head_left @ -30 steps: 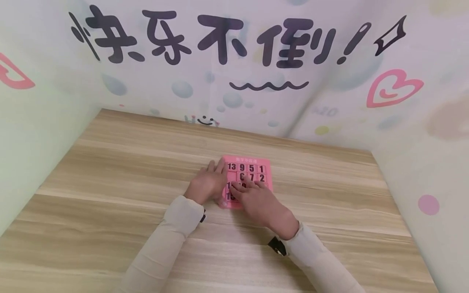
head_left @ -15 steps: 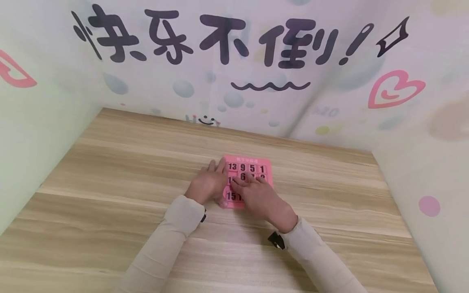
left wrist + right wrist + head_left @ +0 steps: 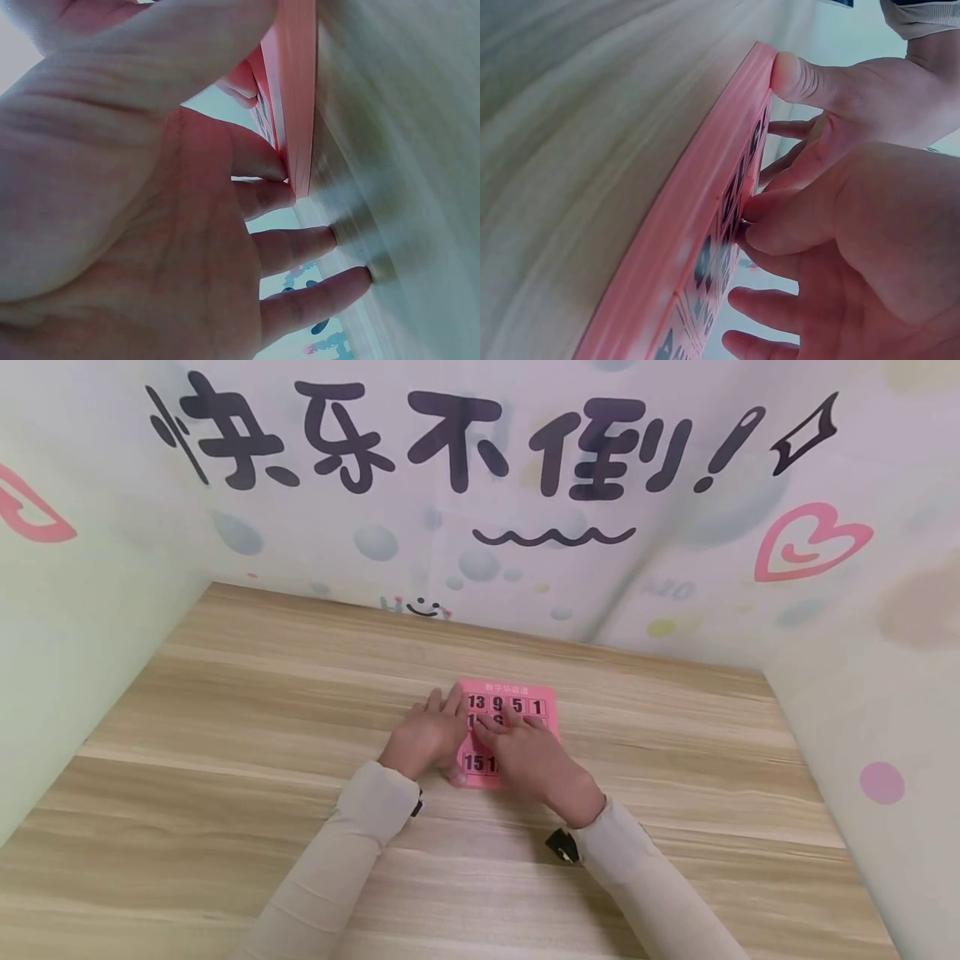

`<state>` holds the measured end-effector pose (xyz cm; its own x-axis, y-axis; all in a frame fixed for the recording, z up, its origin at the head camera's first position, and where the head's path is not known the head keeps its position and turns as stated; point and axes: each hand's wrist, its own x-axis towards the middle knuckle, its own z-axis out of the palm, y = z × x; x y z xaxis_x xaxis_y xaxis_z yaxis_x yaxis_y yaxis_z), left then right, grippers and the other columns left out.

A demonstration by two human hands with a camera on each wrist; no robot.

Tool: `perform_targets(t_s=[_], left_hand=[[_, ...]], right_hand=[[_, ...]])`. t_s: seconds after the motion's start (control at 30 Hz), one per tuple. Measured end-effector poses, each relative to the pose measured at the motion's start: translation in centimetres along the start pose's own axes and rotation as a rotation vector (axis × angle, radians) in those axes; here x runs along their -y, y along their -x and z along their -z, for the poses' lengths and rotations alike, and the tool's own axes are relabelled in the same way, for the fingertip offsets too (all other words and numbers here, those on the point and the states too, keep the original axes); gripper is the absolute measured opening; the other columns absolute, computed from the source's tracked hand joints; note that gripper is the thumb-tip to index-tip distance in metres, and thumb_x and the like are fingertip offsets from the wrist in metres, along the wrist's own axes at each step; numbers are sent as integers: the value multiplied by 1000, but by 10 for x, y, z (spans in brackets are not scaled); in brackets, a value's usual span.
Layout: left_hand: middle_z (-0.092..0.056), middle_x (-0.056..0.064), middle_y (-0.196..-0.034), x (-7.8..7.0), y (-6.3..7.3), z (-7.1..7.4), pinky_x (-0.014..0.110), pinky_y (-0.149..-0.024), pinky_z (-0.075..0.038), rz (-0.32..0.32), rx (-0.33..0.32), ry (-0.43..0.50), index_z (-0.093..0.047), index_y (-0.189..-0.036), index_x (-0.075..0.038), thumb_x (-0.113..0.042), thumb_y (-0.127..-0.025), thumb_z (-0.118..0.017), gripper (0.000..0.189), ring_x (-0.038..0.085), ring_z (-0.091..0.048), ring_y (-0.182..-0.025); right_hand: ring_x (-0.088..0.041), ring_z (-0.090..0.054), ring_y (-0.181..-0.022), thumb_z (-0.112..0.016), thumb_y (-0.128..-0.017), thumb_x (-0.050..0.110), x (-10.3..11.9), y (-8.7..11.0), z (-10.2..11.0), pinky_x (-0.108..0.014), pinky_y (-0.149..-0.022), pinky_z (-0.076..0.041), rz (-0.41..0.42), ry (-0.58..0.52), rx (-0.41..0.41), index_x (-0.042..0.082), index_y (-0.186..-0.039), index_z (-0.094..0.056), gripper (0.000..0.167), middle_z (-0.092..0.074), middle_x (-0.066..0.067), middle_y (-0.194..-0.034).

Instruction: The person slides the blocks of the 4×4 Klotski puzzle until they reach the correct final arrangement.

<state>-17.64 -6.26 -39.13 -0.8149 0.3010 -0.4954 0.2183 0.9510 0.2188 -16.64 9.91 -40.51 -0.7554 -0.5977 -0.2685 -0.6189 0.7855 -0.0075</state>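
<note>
the pink number board (image 3: 544,691) lies flat on the table (image 3: 262,710), its title (image 3: 507,689) toward far side, long axis seemingly near-to-far; left hand (image 3: 427,737) grips its left edge, right hand (image 3: 534,763), unclenched, touches the tiles (image 3: 475,763).

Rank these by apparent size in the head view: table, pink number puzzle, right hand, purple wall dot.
1. Table: largest by far.
2. Right hand and pink number puzzle: too alike to rank, as the hand covers part of the puzzle.
3. Purple wall dot: smallest.
</note>
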Motion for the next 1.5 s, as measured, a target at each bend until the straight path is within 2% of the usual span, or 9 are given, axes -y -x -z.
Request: perform_targets(t_s=[0.13, 0.3, 0.53, 0.7, 0.9, 1.23, 1.5], left_hand=[[2, 14, -167, -1, -1, -1, 52, -123, -17, 7, 6, 19, -11, -158, -1, -37, -73, -83, 117, 39, -4, -153], [3, 13, -167, -3, -2, -2, 51, -123, -16, 12, 11, 42, -11, -158, -2, -37, -74, -83, 116, 39, -2, -153], [3, 15, -167, -2, -2, 0, 51, -124, -14, 17, 14, 35, -11, -158, 0, -36, -74, -84, 116, 39, -1, -153], [2, 15, -167, -1, -2, 0, 51, -124, -14, 10, 9, 34, -11, -158, 0, -36, -75, -83, 116, 40, -2, -153], [1, 16, -167, -2, -2, -1, 51, -124, -15, 5, 6, 13, -11, -158, 1, -39, -75, -83, 116, 40, -3, -152], [1, 15, -167, -2, -1, -1, 52, -123, -15, 13, 3, 42, -12, -158, 0, -33, -75, -84, 114, 40, -2, -152], [2, 14, -167, -1, -2, -2, 51, -124, -14, 13, 0, 54, -11, -158, -1, -33, -73, -85, 117, 39, -2, -153]], right_hand=[[-34, -23, -150, -49, -102, 13, -3, 2, -3, -57, -116, -31, 6, 5, -11, 20, -153, -38, 53, -31, 3, -160], [-31, -25, -150, -46, -104, 13, -3, 14, -8, -56, -116, -32, 15, 36, -39, 20, -153, -40, 50, -32, 3, -160], [-32, -30, -148, -46, -102, 10, 9, 36, -10, -54, -116, -34, 82, 64, -53, 17, -150, -46, 48, -41, 1, -156], [-34, -31, -147, -48, -101, 11, 16, 45, -13, -54, -115, -35, 124, 84, -54, 18, -149, -48, 49, -43, 0, -155], [-35, -33, -146, -49, -100, 14, 17, 47, -15, -54, -114, -36, 133, 90, -79, 18, -147, -50, 47, -46, -1, -153], [-36, -33, -146, -48, -101, 14, 19, 45, -13, -55, -115, -34, 122, 76, -76, 16, -147, -50, 46, -46, -1, -152], [-35, -30, -147, -47, -102, 18, 24, 41, -18, -54, -116, -34, 78, 147, -63, 14, -150, -45, 49, -38, -1, -157]])
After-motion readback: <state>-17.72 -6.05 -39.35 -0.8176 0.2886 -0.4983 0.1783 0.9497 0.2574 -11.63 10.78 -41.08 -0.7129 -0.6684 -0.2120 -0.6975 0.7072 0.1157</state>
